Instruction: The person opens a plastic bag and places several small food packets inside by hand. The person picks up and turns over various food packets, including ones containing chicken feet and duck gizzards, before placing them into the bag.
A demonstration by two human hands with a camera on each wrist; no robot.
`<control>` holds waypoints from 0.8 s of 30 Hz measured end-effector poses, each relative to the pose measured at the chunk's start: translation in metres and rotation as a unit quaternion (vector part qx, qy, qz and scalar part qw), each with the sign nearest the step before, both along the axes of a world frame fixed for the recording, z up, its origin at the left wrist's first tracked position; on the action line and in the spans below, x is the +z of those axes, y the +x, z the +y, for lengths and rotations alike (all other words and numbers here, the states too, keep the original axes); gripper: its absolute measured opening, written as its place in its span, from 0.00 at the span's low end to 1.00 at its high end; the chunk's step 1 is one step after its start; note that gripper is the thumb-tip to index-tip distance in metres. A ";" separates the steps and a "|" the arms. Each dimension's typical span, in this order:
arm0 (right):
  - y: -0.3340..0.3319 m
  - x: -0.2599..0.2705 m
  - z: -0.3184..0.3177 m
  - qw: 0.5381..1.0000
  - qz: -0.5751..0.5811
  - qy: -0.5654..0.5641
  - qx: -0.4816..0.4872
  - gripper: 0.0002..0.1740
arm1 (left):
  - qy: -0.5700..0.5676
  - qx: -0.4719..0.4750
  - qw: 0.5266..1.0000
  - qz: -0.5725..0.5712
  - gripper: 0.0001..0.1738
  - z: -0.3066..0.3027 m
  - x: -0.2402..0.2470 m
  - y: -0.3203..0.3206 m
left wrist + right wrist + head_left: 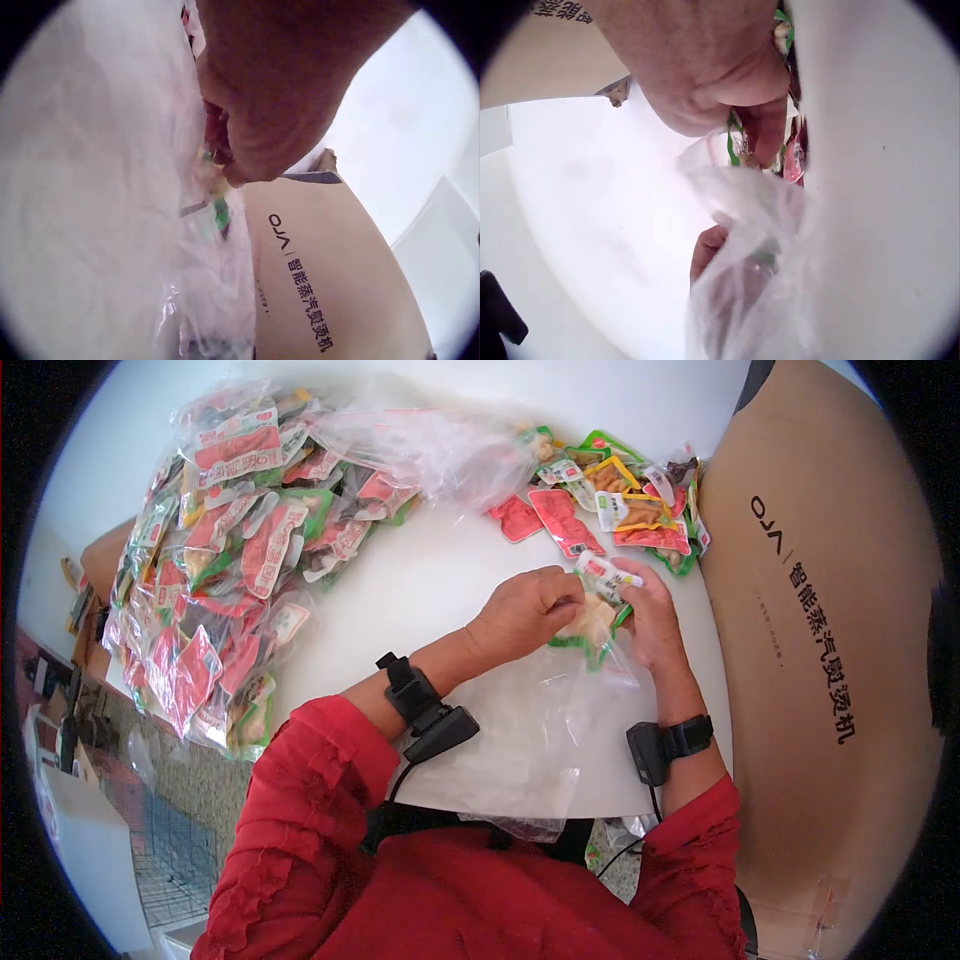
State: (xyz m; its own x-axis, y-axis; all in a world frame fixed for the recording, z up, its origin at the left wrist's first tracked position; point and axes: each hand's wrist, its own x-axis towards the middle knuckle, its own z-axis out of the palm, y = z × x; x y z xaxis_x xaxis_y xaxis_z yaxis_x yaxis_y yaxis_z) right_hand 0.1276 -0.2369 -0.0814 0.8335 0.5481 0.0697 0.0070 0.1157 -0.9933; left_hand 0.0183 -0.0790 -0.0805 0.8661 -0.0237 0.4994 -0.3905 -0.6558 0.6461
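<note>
In the head view the right hand point(655, 615) grips a green-edged food packet point(592, 618) with a white and red label. The left hand point(525, 612), fingers curled, is at the packet's left side, pinching the edge of a clear plastic bag point(520, 710) that hangs below both hands over the table. In the left wrist view the left hand point(277, 97) hides most of the packet. The right wrist view has the right hand point(720, 75) above the bag point(742, 202), with the left fingers point(707, 251) partly behind the film.
A large clear bag full of packets point(230, 550) lies at the left of the white table point(440, 560). Loose red, yellow and green packets point(640, 510) are heaped at the back right, beside crumpled clear film point(440, 455). A tall cardboard box point(820, 660) stands along the right edge.
</note>
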 end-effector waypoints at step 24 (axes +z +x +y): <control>-0.015 0.005 -0.004 0.953 0.138 -0.156 0.219 0.16 | 0.061 0.040 0.995 -0.071 0.07 -0.006 -0.001 0.000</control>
State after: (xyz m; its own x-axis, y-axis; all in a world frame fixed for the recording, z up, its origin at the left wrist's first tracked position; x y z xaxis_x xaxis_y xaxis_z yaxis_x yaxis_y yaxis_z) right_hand 0.1125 -0.2409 -0.0768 0.4824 0.8064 -0.3420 -0.2404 -0.2536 -0.9370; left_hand 0.0180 -0.0846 -0.0812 0.7889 -0.0251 0.6140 -0.4150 -0.7587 0.5021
